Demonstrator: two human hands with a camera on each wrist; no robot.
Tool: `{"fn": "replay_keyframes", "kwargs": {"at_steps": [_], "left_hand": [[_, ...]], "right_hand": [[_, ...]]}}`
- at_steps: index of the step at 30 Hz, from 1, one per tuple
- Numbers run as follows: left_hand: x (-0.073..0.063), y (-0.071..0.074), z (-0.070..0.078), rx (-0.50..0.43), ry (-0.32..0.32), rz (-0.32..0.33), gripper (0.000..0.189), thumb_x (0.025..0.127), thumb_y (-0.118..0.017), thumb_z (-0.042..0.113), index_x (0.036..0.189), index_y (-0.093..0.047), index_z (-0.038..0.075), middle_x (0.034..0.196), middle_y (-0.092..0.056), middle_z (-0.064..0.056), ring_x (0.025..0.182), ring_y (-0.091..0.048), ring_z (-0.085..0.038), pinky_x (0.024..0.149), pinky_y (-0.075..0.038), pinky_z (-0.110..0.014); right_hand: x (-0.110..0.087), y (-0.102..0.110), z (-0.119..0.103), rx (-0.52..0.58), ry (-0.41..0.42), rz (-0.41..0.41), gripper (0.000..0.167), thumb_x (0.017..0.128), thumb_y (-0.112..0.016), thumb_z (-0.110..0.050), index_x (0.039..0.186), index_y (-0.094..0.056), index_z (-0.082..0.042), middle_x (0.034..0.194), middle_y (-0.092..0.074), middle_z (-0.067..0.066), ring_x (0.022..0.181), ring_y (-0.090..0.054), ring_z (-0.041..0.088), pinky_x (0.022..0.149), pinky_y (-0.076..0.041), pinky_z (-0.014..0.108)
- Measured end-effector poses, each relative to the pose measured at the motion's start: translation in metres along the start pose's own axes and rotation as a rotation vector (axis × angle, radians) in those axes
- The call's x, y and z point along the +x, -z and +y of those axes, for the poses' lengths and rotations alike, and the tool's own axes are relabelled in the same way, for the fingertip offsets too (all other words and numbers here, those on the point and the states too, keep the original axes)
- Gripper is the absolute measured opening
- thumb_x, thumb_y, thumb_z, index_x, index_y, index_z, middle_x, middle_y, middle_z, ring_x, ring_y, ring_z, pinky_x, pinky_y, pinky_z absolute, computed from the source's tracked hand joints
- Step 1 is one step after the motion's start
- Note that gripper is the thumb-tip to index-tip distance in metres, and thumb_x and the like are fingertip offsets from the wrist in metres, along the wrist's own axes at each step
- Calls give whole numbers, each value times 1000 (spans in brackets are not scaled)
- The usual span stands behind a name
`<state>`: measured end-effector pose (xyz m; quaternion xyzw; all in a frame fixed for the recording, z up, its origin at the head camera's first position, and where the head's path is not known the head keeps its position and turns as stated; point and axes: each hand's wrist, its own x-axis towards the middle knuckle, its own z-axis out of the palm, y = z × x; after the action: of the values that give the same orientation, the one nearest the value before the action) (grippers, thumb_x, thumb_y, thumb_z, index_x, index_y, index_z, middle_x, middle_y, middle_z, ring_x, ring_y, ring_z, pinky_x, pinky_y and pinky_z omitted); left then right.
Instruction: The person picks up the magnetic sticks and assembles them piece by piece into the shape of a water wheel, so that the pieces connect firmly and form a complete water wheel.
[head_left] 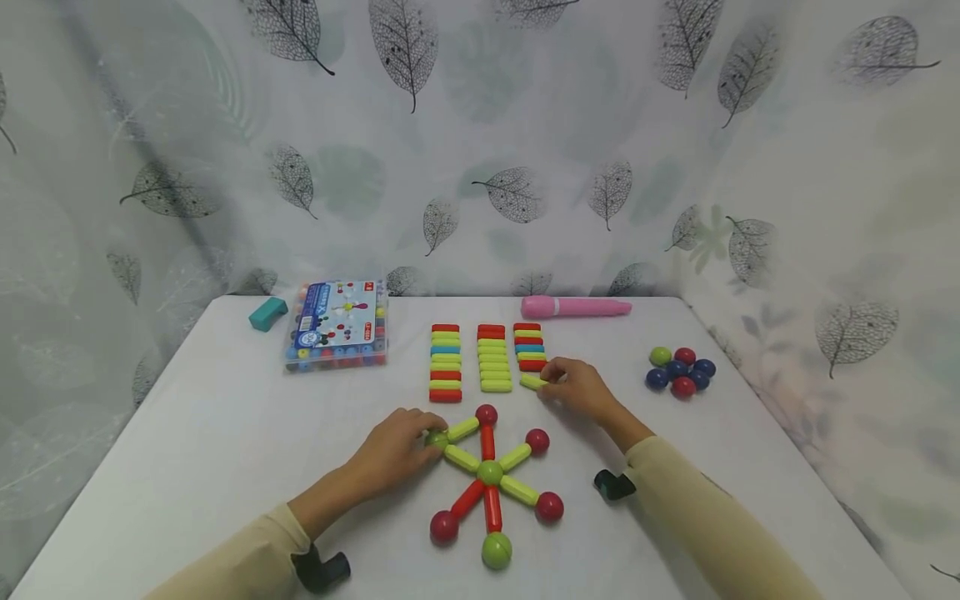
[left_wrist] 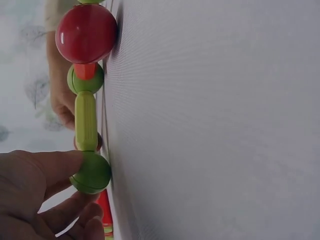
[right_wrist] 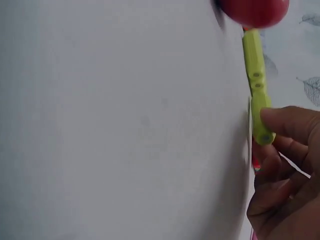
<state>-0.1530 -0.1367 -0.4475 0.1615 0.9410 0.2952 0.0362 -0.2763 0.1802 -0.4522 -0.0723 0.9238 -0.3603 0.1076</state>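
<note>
My left hand [head_left: 396, 448] pinches a green ball [left_wrist: 91, 173] at the left end of a star-shaped build of balls and rods. At the build's centre sits another green ball [head_left: 490, 472], with red and yellow-green rods spreading out to red and green balls. One yellow-green rod [head_left: 463, 429] links the held ball to the red ball [head_left: 487, 415] at the top. My right hand [head_left: 579, 388] pinches a loose yellow-green rod [right_wrist: 261, 120] between thumb and fingers, just below the right-hand column of rods [head_left: 530, 348].
Two more rod columns [head_left: 446, 363] [head_left: 494, 358] lie behind the build. A clear box of beads [head_left: 336, 358], a teal block [head_left: 267, 313] and a pink tube [head_left: 577, 307] stand along the back. Several loose balls [head_left: 683, 387] cluster at the right.
</note>
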Motion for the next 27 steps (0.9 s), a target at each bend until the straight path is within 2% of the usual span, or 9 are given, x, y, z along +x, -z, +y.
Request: {"fn": "replay_keyframes", "kwargs": {"at_steps": [5,8,13,18,22,27], "left_hand": [[1,-1,-3,-61,34,-3,33,87,-81,18,119,-74,18,112,-71,5,102,-61,-15,87,-57,-36],[0,-2,-5,-79,42,9,33,86,-82,17,119,-74,18,111,-71,6,101,-61,-14,87,-57,-35],[-1,-3,-5,-79,33,28,34,85,-83,17,118,-75,19,111,-72,7,100,-61,-13,85,-56,-34],[-2,-3,-4,-37,15,38,35,85,-83,19,119,-74,18,112,-72,6,101,-59,-13,85,-56,-35],[-6,1,-3,58,-52,28,38,87,-82,25,123,-73,18,120,-71,2,112,-60,-19,94,-55,-41],[-14,8,-4,182,-173,-54,49,91,-76,38,136,-66,20,142,-62,-2,136,-52,-30,108,-47,-56]], "right_hand": [[-20,-3,-7,118,14,-118,24,89,-78,-26,107,-70,-12,103,-66,4,94,-59,22,75,-54,29],[-31,-7,-14,152,40,-186,24,88,-78,-29,105,-71,-14,101,-66,3,93,-59,22,75,-54,30],[-42,-16,-22,117,70,-224,20,88,-77,-29,102,-71,-16,94,-66,1,87,-60,20,73,-54,31],[-47,-19,-26,86,81,-244,17,88,-76,-25,100,-70,-16,89,-66,2,81,-61,20,71,-53,31],[-49,-19,-29,53,107,-258,16,88,-75,-24,100,-69,-15,87,-65,1,80,-61,19,69,-53,30],[-49,-19,-30,13,134,-263,17,87,-75,-24,98,-68,-14,86,-63,1,78,-59,18,67,-51,30]]}}
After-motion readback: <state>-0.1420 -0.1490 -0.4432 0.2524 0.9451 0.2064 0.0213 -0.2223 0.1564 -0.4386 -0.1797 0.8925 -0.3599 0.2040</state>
